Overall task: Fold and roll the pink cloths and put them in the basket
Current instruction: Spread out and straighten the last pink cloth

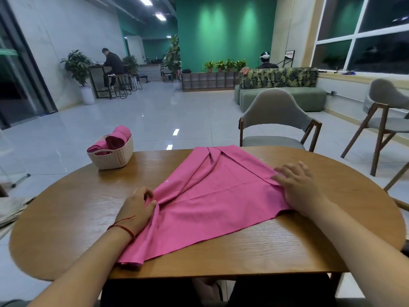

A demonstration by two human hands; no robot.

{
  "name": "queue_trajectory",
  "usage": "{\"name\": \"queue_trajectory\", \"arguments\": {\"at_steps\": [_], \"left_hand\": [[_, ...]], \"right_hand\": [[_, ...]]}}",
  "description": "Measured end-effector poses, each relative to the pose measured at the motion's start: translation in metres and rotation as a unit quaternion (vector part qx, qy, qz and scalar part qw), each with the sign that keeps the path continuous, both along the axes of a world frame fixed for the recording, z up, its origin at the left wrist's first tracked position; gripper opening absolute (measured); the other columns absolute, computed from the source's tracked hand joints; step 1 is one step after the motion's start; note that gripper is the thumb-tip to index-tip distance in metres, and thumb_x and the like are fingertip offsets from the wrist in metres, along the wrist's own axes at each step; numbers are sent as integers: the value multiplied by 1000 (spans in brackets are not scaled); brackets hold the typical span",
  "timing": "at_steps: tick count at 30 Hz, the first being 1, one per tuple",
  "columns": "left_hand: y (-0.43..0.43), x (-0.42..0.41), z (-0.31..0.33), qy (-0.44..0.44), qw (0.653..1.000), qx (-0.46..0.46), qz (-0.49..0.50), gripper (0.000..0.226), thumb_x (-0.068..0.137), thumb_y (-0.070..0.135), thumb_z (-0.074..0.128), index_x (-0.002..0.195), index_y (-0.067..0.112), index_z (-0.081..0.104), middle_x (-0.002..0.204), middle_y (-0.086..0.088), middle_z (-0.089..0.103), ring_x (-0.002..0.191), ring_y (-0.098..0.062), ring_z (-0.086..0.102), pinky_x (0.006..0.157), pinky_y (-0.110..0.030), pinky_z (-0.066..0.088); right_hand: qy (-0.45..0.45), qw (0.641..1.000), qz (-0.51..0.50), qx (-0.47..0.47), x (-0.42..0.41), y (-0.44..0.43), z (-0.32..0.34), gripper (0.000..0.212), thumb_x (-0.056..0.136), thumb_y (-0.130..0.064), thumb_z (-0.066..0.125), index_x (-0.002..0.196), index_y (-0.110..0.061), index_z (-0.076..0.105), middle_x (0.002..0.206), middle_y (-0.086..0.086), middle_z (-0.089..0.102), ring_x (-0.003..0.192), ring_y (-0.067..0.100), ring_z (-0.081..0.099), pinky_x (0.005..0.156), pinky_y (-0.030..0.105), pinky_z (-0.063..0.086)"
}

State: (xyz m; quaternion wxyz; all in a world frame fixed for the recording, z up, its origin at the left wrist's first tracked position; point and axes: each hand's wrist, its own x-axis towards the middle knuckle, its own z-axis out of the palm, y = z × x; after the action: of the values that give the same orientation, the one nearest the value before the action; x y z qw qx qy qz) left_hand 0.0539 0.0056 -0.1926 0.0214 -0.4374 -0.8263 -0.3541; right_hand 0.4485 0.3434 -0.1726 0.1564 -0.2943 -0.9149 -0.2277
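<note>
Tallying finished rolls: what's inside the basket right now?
At least three rolled pink cloths show in the basket, their ends poking above the rim. Its wall and those rolls cover the lower part, so anything beneath cannot be seen.

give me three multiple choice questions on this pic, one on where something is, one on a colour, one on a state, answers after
1. Where does the cream woven plastic basket stand?
A) on the far left part of the oval wooden table
B) on a chair seat
C) on the floor

2. What colour is the thin string round the wrist of the left hand?
A) blue
B) red
C) green

3. How does the right hand lie on the large pink cloth?
A) clenched in a fist
B) lifted clear of it
C) flat, fingers straight

Answers:
1 A, it sits on the tabletop, left of the cloth and farther off.
2 B, a red loop crosses the wrist.
3 C, its spread fingers press the cloth's right edge.
</note>
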Motion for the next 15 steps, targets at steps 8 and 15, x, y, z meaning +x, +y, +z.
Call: {"name": "queue_trajectory", "arguments": {"at_steps": [8,15], "left_hand": [[18,3,30,6,988,-156,-8,25,73,22,51,81,21,75,90,-1,74,89,-24,64,81,-31,50],[77,-6,40,15,961,-262,88,50,99,55,45,113,14,69,111,-12,72,99,-34,68,86,-35,52]], "right_hand": [[-98,988,-72,-94,-54,-5,19,42,98,-22,42,129,-36,67,134,-9,66,128,19,57,123,52,30],[21,958,-160,-236,-96,9,22,35,98,-44,50,122,-27,69,123,4,69,110,29,66,83,39,54]]}}
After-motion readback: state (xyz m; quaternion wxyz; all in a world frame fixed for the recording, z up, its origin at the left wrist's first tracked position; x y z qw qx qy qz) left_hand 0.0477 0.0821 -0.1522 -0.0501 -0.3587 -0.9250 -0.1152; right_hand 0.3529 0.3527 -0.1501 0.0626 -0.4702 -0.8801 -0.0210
